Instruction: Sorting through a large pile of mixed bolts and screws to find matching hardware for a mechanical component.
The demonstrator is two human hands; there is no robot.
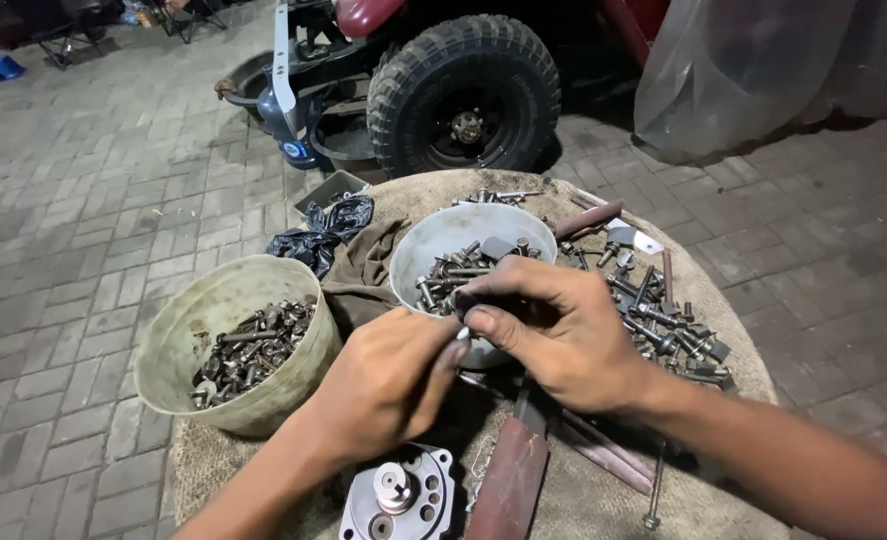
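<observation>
At the near edge of the round, burlap-covered surface [563,500] lies a grey metal housing [400,497] with a short shaft standing up from it, and just beside it a rust-red flat bar [511,478] runs toward the middle. A long thin bolt [655,490] lies near the near-right edge. Little bare cloth is left here; the widest open patch is at the near-right.

Above the middle, the left hand [388,385] is closed narrowly, fingers pinched on a small metal piece [462,333] whose tip just shows. The right hand [553,335] meets it, thumb and fingertips pinched on the same piece; how much of it each holds is hidden.

At the left edge a pale green bowl [178,345] of dark bolts overhangs the rim. Behind the hands, a grey bowl [463,232] holds more bolts, with a brown rag [363,270] between the two bowls. Loose bolts [663,320] crowd the right edge.

Beyond the far edge, a black tyre [463,90] stands on the paved floor [83,200].
</observation>
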